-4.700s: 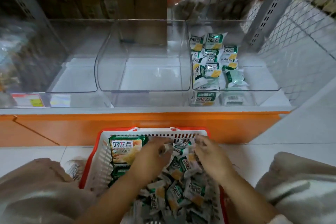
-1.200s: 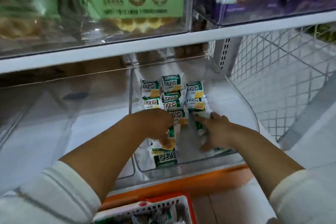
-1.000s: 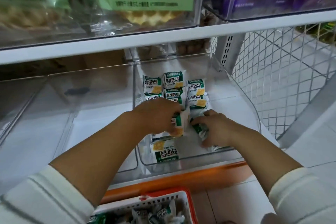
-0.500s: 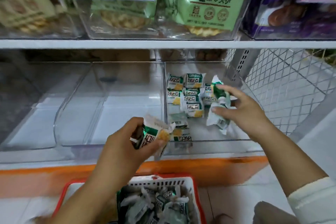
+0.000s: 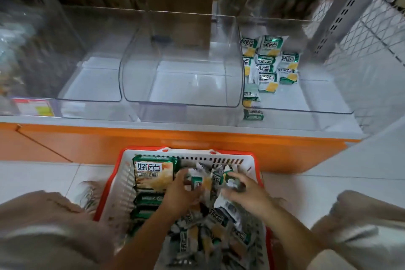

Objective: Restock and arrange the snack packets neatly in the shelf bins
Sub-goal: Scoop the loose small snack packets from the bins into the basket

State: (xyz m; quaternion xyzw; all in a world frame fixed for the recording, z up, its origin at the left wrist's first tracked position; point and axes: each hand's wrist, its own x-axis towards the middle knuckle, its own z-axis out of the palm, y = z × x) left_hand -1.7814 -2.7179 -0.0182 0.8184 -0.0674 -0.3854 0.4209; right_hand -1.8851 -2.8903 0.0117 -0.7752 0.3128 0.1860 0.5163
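The shelf [image 5: 175, 124] runs above and behind the basket [image 5: 122, 173], which sits on the floor tiles [image 5: 43, 175] in front of the shelf's orange base. Of the three clear bins above the basket, the left bin [image 5: 94, 81] and the middle bin [image 5: 186, 85] hold nothing that shows. Only the right bin [image 5: 317, 98], up and to the right of the basket, has stock: a small cluster of snack packets [image 5: 266, 66] in rough rows toward its back left, with a couple trailing to its front wall. The restocking looks barely begun, since most of that bin's floor is bare and the rows want straightening. The basket is heaped with loose packets [image 5: 210, 232], and several bigger bags [image 5: 153, 171] are stacked along its left side. Both hands are down in the heap near the basket's far wall. The left hand [image 5: 177, 195] has its fingers curled round one or two packets. The right hand [image 5: 245, 193], just beside it, is curled over a crumpled bunch, though blur makes it hard to say how many it has.
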